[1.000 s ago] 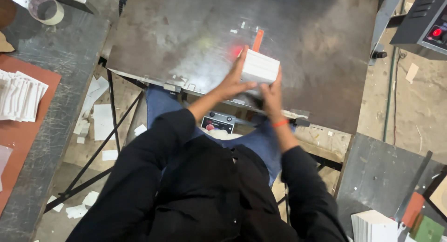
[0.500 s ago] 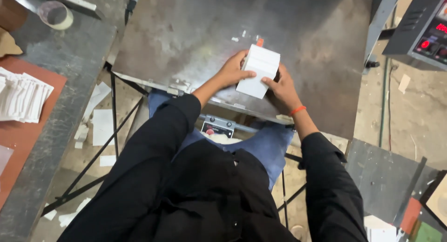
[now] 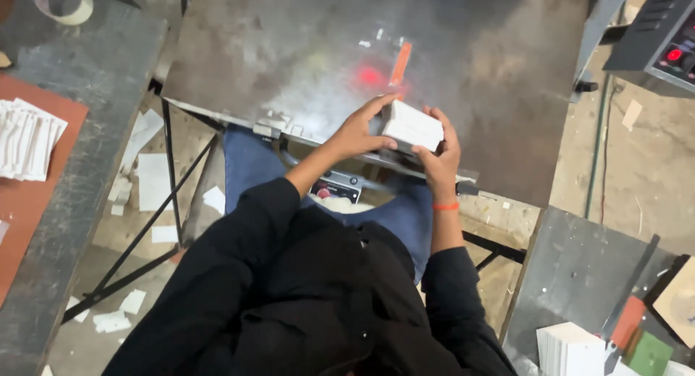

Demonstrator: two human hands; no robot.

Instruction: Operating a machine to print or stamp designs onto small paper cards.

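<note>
Paper cards (image 3: 25, 138) lie in fanned white rows on an orange-brown mat (image 3: 29, 202) at the far left, on a dark worn bench (image 3: 94, 94). A roll of tape (image 3: 66, 1) sits at the top corner of that bench. White scraps (image 3: 152, 180) are scattered on the floor between the bench and the black metal legs (image 3: 170, 173) of the middle table.

That steel table (image 3: 289, 50) fills the centre, scuffed and grey, with a red spot of light (image 3: 371, 75) on it and a thin orange strip (image 3: 399, 63) just beside the spot. At the near edge of the table, the left hand (image 3: 356, 133) grips the left end of a white stack of cards (image 3: 413, 125), fingers curled over the top and thumb along the side. The stack is held at a slight tilt just above the table edge. The right hand (image 3: 441, 153) clasps the stack's right end and underside, fingers wrapped round it; an orange band (image 3: 445, 206) circles that wrist. Both sleeves are black, and blue trousers show beneath the table.

Further right stands a grey control box (image 3: 662, 32) with a red button. At the lower right, another white stack (image 3: 572, 347) rests on a dark surface, near coloured pieces (image 3: 637, 340).
</note>
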